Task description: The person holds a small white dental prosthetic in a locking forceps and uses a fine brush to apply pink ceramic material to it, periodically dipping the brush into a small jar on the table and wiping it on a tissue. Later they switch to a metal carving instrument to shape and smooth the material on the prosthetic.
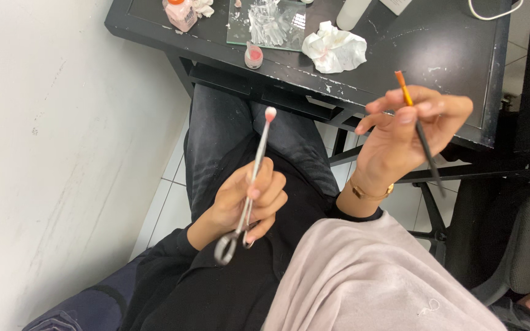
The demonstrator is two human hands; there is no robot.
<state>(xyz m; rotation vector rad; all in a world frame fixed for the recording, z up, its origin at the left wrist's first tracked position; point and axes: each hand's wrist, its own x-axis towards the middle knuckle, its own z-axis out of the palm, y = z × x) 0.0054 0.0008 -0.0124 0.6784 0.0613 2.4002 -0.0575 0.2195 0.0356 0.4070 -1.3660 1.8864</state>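
My left hand (pixel 249 199) is closed around long metal forceps (pixel 254 178) that point up toward the desk. A small pink-and-white piece (pixel 270 113) sits clamped at their tip. My right hand (pixel 406 132) is raised at the desk's front edge and holds a thin brush (pixel 421 138) with a black handle, a yellow band and an orange tip pointing up. Both hands hover over my lap, apart from each other.
A black desk (pixel 437 43) carries a glass slab (pixel 265 24) with white smears, a small pink-filled jar (pixel 253 56), a crumpled white tissue (pixel 334 48), a pink bottle (pixel 181 13) and a white cable. A white wall stands to the left; a grey chair (pixel 522 245) on the right.
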